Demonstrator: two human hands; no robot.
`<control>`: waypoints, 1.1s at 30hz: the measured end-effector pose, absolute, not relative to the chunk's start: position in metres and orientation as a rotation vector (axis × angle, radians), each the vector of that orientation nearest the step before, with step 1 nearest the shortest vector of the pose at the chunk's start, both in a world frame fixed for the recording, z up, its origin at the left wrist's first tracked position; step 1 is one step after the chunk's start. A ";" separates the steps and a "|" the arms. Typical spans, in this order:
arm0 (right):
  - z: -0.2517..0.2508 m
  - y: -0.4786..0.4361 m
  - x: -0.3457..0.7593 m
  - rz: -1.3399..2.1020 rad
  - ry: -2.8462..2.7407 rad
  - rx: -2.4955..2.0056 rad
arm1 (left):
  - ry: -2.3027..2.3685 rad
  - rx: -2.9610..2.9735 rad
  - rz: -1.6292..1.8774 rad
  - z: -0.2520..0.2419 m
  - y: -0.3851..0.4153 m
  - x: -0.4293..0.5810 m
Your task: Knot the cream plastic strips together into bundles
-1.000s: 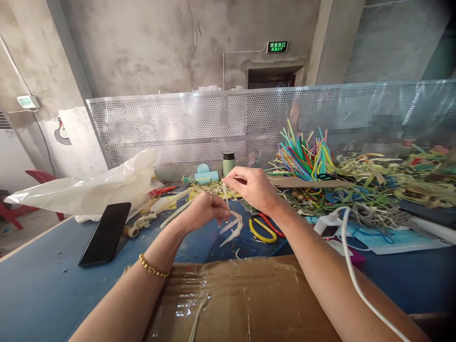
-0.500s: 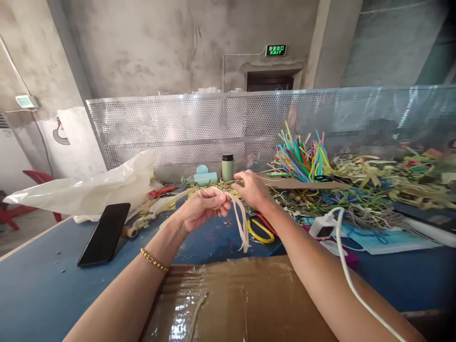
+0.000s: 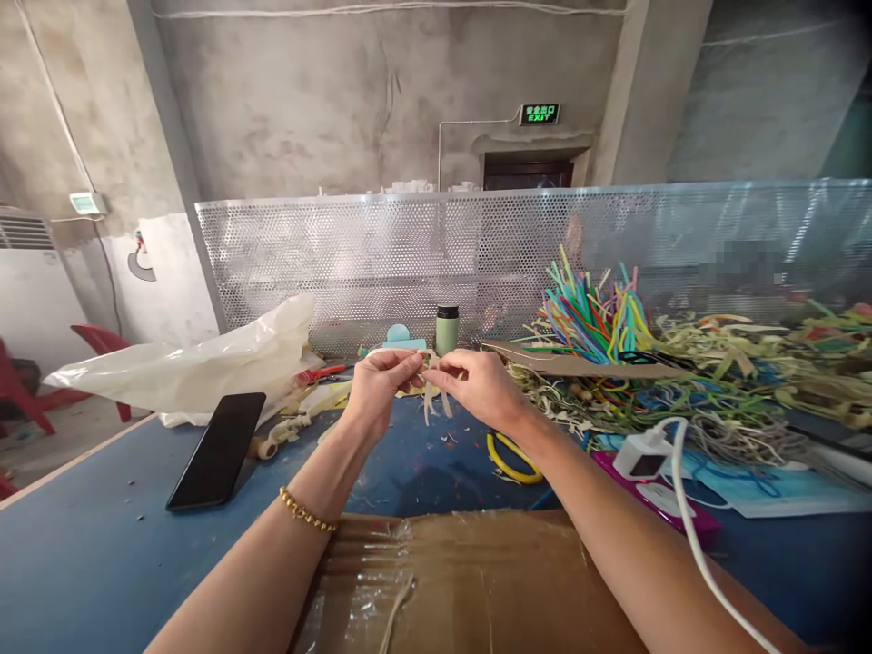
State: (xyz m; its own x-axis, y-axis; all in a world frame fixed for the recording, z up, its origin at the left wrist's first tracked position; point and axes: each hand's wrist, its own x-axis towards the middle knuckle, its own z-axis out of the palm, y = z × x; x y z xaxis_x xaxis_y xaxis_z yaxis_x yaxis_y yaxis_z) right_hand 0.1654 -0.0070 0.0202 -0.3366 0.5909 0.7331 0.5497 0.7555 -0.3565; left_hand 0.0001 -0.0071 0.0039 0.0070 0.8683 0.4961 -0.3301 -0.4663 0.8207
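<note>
Holding a small bunch of pale strips (image 3: 431, 406) up in the air between both hands, above the far middle of the blue table (image 3: 102, 545) and just in front of the green bottle (image 3: 447, 331). Pinching one side of the bunch with the closed thumb and fingertips of the left hand (image 3: 378, 381), and gripping the other side the same way with the right hand (image 3: 477, 386), knuckles nearly touching, loose ends dangling below. Resting both forearms over the taped cardboard box (image 3: 470, 581) at the near edge. Leaving the yellow-handled cutters (image 3: 510, 460) lying untouched on the table just under the right wrist, the black phone (image 3: 218, 450) and the white plastic bag (image 3: 197, 368) off to the left, the white charger (image 3: 644, 454) to the right. Judging from this, being somewhere in the middle of the work: dealing with only this one bunch, its ends hanging loose and nothing visibly tied off, while the standing sheaf of coloured strips (image 3: 589, 313) and the wide tangled heap (image 3: 688, 386) on the right are lying unhandled. Not being able to pick out any finished piece on the table.
</note>
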 end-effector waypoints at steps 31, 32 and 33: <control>0.011 0.007 0.170 0.189 -2.114 -0.955 | 0.360 1.507 1.225 0.007 -0.026 0.008; 0.006 0.009 0.168 0.155 -2.225 -1.010 | 0.350 1.445 1.247 0.006 -0.024 0.008; 0.003 0.011 0.168 0.135 -2.259 -1.037 | 0.351 1.388 1.275 0.006 -0.022 0.007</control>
State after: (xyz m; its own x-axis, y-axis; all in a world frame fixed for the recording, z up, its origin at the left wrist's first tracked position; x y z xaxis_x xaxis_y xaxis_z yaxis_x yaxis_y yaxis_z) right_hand 0.1685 0.0107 0.0031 -0.4831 0.7114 0.5104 0.6454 0.6833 -0.3414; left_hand 0.0073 -0.0225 0.0063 0.3625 0.8031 0.4729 -0.4477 -0.2950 0.8441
